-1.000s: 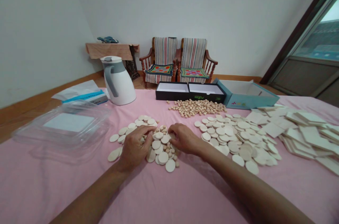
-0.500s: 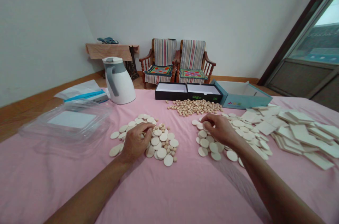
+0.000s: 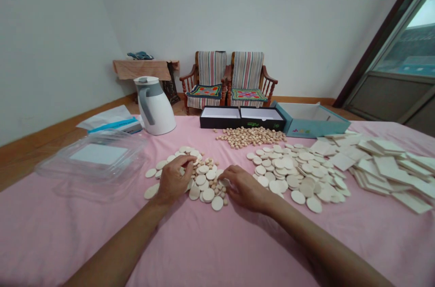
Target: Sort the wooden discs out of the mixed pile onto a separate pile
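Note:
My left hand [image 3: 174, 179] rests over the left side of a mixed heap of pale wooden discs [image 3: 201, 179] and small wooden beads [image 3: 212, 184]. Its thumb and forefinger curl together; what lies between them is hidden. At the heap's right edge, my right hand [image 3: 245, 188] has its fingertips closed on a round wooden disc [image 3: 224, 181]. Right of that hand spreads a larger pile of discs [image 3: 287, 167]. Behind both hands lies a pile of wooden beads [image 3: 251, 136].
Square wooden tiles [image 3: 387, 165] are heaped at the far right. A black box [image 3: 219, 123] and a blue box [image 3: 306, 130] stand at the back. On the left are a white jug [image 3: 159, 112], a clear plastic container [image 3: 61, 167] and a packet [image 3: 113, 124]. Pink cloth [image 3: 190, 251] covers the table.
My right hand has moved left from the disc pile to the right edge of the mixed heap and its fingers now meet a disc there. My left hand stays almost in place.

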Motion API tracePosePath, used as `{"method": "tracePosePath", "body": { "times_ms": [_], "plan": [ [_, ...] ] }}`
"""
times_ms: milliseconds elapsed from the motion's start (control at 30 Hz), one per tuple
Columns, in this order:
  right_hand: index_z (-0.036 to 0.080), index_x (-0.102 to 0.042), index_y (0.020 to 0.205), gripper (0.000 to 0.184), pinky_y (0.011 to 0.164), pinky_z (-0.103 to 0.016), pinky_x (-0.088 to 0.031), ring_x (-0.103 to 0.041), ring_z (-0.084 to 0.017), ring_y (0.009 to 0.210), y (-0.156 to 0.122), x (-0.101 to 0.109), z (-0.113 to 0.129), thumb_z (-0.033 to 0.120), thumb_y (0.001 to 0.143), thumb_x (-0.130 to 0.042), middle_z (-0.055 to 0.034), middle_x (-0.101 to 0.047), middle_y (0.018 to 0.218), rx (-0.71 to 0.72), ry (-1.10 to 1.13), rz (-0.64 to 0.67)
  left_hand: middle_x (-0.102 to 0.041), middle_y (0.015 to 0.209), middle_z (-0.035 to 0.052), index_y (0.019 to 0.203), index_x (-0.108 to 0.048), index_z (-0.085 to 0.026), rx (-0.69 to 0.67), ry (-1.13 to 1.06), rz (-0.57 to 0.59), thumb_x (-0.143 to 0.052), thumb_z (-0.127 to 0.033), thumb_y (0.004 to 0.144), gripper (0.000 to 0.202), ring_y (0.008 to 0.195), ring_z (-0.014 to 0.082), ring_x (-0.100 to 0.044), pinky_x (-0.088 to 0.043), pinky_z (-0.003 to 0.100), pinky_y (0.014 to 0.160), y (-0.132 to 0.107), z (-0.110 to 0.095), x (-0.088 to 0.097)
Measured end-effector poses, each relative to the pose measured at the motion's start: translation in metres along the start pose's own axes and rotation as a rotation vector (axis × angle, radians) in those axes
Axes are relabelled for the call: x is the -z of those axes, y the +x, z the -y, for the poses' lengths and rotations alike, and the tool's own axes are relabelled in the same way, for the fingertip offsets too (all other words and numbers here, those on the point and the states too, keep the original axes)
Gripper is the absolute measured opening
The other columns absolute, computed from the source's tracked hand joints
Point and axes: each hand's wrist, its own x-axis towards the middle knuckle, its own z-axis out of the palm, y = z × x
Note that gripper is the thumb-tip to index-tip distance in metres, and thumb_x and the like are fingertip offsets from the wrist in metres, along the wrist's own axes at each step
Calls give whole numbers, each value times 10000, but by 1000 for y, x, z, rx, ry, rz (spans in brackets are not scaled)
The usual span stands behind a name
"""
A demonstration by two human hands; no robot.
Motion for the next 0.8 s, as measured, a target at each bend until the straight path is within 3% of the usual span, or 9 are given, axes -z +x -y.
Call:
{"method": "tracePosePath", "body": {
  "times_ms": [133, 233, 433, 533, 600, 667, 800],
  "plan": [
    [156, -602, 989, 337, 778, -265, -406, -519, -164, 906, -2, -5, -6, 22, 707, -477, -81, -565, 962, -51, -22, -40, -709, 891, 45, 881, -677, -171, -1, 4, 10, -507, -204, 824, 182, 833, 177, -650, -503, 291, 785, 0, -1, 1],
    [157, -584, 1008, 316, 770, -278, -395, -500, -176, 891, -7, 4, -14, 66, 718, -494, -79, -548, 949, -115, -92, -117, -711, 883, 43, 875, -676, -177, -5, 8, 25, -503, -221, 829, 184, 829, 178, -653, -507, 292, 785, 0, -3, 2],
    [140, -589, 967, 232, 757, -362, -340, -472, -256, 909, -23, 43, -36, 142, 751, -504, -140, -553, 955, -538, -571, -262, -715, 876, 41, 890, -677, -174, -26, 2, 60, -496, -239, 840, 198, 806, 172, -660, -514, 278, 750, 1, -6, 2],
    [139, -593, 956, 240, 779, -405, -311, -456, -292, 953, -28, 53, -40, 92, 744, -490, -170, -558, 987, -629, -737, -346, -716, 881, 40, 887, -679, -177, -20, 3, 70, -497, -239, 838, 199, 812, 174, -661, -512, 279, 750, 1, -6, 2],
    [146, -592, 981, 267, 811, -419, -306, -448, -294, 983, -28, 51, -36, 77, 748, -481, -164, -558, 1017, -558, -700, -392, -716, 888, 39, 891, -680, -177, -15, 1, 76, -498, -233, 837, 198, 821, 174, -660, -510, 278, 754, 0, -7, 2],
    [158, -584, 1019, 284, 828, -390, -330, -464, -258, 972, -26, 43, -28, 84, 769, -471, -135, -558, 1020, -395, -508, -365, -715, 891, 38, 896, -679, -177, -14, -4, 89, -497, -226, 836, 198, 822, 174, -659, -507, 278, 751, 0, -7, 2],
    [176, -551, 1040, 259, 776, -282, -390, -504, -167, 879, -25, 18, -2, 115, 813, -443, -70, -550, 971, -81, -60, -126, -712, 897, 37, 896, -681, -177, -17, -14, 111, -498, -218, 833, 197, 823, 173, -657, -505, 279, 750, -1, -7, 1]
  ]
}}
